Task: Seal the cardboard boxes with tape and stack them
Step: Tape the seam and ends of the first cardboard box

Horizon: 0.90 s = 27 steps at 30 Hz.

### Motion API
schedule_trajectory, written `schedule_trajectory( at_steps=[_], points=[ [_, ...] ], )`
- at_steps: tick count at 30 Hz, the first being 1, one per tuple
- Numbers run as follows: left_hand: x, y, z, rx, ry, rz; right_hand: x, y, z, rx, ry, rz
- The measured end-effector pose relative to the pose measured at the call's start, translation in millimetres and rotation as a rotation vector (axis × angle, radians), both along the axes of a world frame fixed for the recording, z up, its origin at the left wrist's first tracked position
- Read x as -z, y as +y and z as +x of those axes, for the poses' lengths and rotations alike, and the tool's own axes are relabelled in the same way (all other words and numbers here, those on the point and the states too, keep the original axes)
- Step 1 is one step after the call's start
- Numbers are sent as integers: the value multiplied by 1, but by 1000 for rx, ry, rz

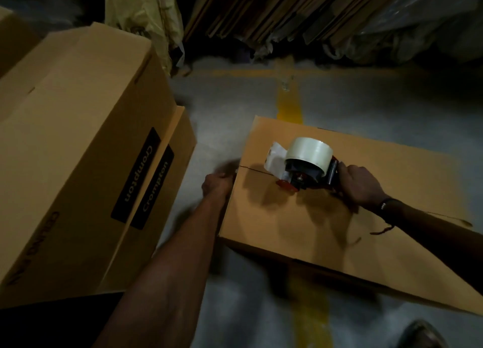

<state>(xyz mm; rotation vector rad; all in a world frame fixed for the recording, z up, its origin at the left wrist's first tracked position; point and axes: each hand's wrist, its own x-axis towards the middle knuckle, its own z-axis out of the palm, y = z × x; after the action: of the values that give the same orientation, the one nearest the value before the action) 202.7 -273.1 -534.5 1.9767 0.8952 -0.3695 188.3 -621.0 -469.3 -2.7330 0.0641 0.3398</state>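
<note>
On my left stand two tall brown cardboard cartons (78, 143) with black labels, one leaning on the other. To the right, on the grey floor, lies the flat brown cardboard box (326, 217) I am sealing, its centre seam running from the left edge. My right hand (358, 185) grips the handle of the red-and-black tape dispenser (305, 169) with its clear roll, resting near that seam's left end. My left hand (217, 185) curls over the box's left edge, steadying it. Next, I judge, comes a firm pull rightward along the seam.
</note>
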Motion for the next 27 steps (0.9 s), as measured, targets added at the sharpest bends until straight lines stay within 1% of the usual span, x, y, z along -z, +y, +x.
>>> schedule_trajectory(
  at_steps=[2, 3, 4, 7, 8, 9, 11, 14, 18, 21, 27],
  points=[
    [1, 10, -5, 45, 83, 105, -3, -1, 2, -59, -32, -30],
    [2, 13, -7, 43, 46, 170, -4, 0, 4, -92, -48, -41],
    [-2, 11, -8, 29, -27, 211, -7, 3, 5, -118, -56, -52],
    [-19, -9, -8, 4, -348, 269, -15, 6, 6, -123, -68, -38],
    [-26, -19, -7, 22, -415, 268, -16, 8, 6, -121, -73, -44],
    [-34, -30, -5, 63, -441, 265, -17, 10, 6, -104, -72, -59],
    [-40, -50, -1, 137, -395, 244, -14, 12, 6, -77, -70, -90],
    [-38, -62, 0, 158, -281, 272, -11, 14, 7, -56, -80, -104],
    [-25, -58, -1, 234, -249, 282, -16, 16, 4, -55, -91, -63],
    [-28, -63, -6, 243, -215, 332, -12, 15, 4, -42, -78, -54],
    [-34, -67, -9, 263, -218, 370, -6, 8, 1, -57, -70, 0]
  ],
)
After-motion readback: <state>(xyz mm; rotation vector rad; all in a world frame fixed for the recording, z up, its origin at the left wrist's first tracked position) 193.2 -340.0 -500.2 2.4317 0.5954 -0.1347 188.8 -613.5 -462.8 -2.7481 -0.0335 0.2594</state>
